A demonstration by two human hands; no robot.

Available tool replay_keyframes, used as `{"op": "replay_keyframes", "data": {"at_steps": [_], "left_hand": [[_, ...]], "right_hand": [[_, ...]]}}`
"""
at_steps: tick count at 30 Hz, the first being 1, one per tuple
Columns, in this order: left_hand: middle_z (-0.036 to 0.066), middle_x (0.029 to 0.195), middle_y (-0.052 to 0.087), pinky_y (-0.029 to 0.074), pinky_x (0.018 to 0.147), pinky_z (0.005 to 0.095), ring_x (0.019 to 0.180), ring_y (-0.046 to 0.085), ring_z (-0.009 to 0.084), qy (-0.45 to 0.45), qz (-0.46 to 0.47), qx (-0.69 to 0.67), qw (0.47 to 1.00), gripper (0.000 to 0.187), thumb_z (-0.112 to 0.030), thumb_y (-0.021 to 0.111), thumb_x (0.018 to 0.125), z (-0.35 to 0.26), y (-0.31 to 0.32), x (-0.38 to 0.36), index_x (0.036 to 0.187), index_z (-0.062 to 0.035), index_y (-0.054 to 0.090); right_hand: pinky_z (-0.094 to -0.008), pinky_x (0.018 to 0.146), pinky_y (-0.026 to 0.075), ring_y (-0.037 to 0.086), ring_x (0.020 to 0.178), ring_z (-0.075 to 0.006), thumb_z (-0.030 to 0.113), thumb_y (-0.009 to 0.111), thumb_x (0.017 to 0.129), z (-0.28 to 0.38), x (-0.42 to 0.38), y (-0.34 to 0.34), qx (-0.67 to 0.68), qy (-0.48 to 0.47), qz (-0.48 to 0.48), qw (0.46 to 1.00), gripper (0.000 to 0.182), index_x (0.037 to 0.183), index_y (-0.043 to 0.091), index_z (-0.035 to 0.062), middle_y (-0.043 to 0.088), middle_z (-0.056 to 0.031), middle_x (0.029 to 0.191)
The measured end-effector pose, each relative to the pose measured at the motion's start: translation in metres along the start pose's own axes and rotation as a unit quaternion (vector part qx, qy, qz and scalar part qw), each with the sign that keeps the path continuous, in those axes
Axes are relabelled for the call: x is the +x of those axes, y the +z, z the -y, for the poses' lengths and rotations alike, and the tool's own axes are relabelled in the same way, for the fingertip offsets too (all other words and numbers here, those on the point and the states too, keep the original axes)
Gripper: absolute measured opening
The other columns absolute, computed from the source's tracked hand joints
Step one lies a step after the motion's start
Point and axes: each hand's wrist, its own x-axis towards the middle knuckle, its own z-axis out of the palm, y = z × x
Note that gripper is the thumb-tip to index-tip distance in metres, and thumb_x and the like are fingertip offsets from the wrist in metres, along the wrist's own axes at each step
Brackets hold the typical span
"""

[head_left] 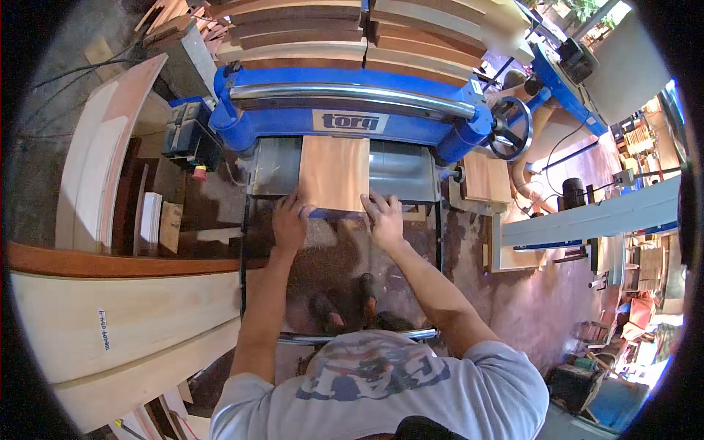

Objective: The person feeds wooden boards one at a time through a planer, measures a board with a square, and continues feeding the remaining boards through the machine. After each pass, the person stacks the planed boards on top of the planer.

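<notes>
A reddish wooden board [334, 172] lies flat on the steel bed [400, 172] of a blue thickness planer [345, 110], its far end under the machine's head. My left hand [290, 217] presses on the board's near left corner. My right hand [383, 218] rests on the near right corner, fingers spread over the board's end. Both arms reach forward from my body at the bottom of the view.
Long pale planks [125, 323] are stacked at my left. More boards [308, 29] lie beyond the planer. A handwheel [511, 128] sits on its right side, with a small board [485, 176] beside it. A white beam [601, 216] and a cluttered workshop floor lie to the right.
</notes>
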Motion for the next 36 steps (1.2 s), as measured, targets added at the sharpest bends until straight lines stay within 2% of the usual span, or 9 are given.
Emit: {"op": "replay_keyframes", "data": {"at_steps": [11,17,22,25,29,31,34,35,36], "left_hand": [[0.005,0.135,0.065,0.033,0.109,0.0614,0.117,0.059,0.0307,-0.002,-0.038,0.072,0.997,0.037,-0.034,0.066,0.092,0.009,0.017,0.029,0.125,-0.0174,0.070],[0.006,0.134,0.065,0.033,0.109,0.0621,0.116,0.059,0.0375,-0.008,-0.054,0.152,0.987,0.042,-0.037,0.065,0.093,0.006,0.027,0.040,0.130,-0.0174,0.067],[0.021,0.130,0.062,0.036,0.105,0.0591,0.110,0.056,0.0434,0.009,-0.063,0.140,0.988,0.042,-0.035,0.068,0.090,-0.014,0.019,0.050,0.125,-0.0123,0.071],[0.023,0.134,0.060,0.037,0.105,0.0587,0.114,0.055,0.0459,-0.020,-0.066,0.027,0.997,0.045,-0.030,0.070,0.087,-0.036,-0.019,0.077,0.129,-0.0122,0.069],[0.030,0.127,0.062,0.045,0.104,0.0477,0.117,0.060,0.0430,-0.069,-0.228,-0.165,0.957,0.062,-0.035,0.071,0.093,-0.054,-0.137,0.213,0.136,0.0080,0.056],[0.031,0.129,0.062,0.045,0.103,0.0480,0.124,0.057,0.0433,-0.053,-0.291,-0.127,0.947,0.062,-0.040,0.069,0.093,-0.072,-0.213,0.287,0.133,0.0068,0.057],[0.028,0.119,0.067,0.048,0.099,0.0466,0.113,0.065,0.0409,-0.001,-0.332,-0.090,0.939,0.062,-0.042,0.075,0.087,-0.087,-0.279,0.378,0.123,0.0063,0.060],[0.029,0.123,0.066,0.046,0.101,0.0469,0.117,0.063,0.0418,-0.010,-0.285,-0.113,0.952,0.069,-0.050,0.072,0.086,-0.069,-0.282,0.410,0.127,0.0040,0.060],[0.029,0.124,0.065,0.046,0.102,0.0467,0.119,0.062,0.0416,-0.037,-0.211,-0.084,0.973,0.073,-0.055,0.069,0.086,-0.043,-0.280,0.449,0.129,0.0025,0.060]], "right_hand": [[-0.0494,0.085,0.042,0.053,0.103,-0.0336,0.024,0.076,0.080,-0.017,0.023,0.018,-0.036,-0.009,-0.027,0.999,0.050,0.129,0.066,0.0180,0.061,-0.0098,0.125],[-0.0495,0.088,0.040,0.052,0.106,-0.0333,0.025,0.067,0.086,-0.021,0.035,0.015,-0.110,0.004,0.030,0.994,0.046,0.132,0.065,0.0195,0.061,-0.0125,0.109],[-0.0507,0.093,0.040,0.052,0.112,-0.0351,0.030,0.063,0.089,-0.003,0.061,-0.002,-0.170,0.054,0.132,0.975,0.045,0.132,0.064,0.0165,0.062,-0.0134,0.112],[-0.0490,0.090,0.041,0.052,0.111,-0.0327,0.026,0.071,0.083,0.011,0.087,-0.047,-0.084,0.029,0.033,0.995,0.046,0.127,0.067,0.0156,0.061,-0.0129,0.111],[-0.0554,0.097,0.041,0.052,0.113,-0.0431,0.031,0.070,0.088,0.002,0.200,-0.129,-0.004,-0.041,-0.168,0.985,0.051,0.130,0.061,0.0029,0.060,-0.0222,0.118],[-0.0553,0.098,0.042,0.054,0.111,-0.0459,0.032,0.072,0.088,0.005,0.280,-0.185,-0.033,-0.098,-0.302,0.948,0.056,0.132,0.058,-0.0008,0.063,-0.0242,0.118],[-0.0579,0.102,0.040,0.055,0.116,-0.0487,0.053,0.068,0.087,0.006,0.391,-0.244,0.001,0.043,-0.233,0.972,0.084,0.142,0.045,-0.0064,0.061,-0.0332,0.121],[-0.0559,0.105,0.040,0.053,0.123,-0.0488,0.060,0.067,0.084,0.008,0.417,-0.255,-0.010,0.084,-0.193,0.977,0.099,0.148,0.034,-0.0081,0.062,-0.0356,0.119],[-0.0532,0.106,0.041,0.054,0.123,-0.0479,0.066,0.064,0.083,0.006,0.441,-0.255,-0.029,0.108,-0.159,0.981,0.097,0.142,0.042,-0.0081,0.063,-0.0343,0.122]]}}
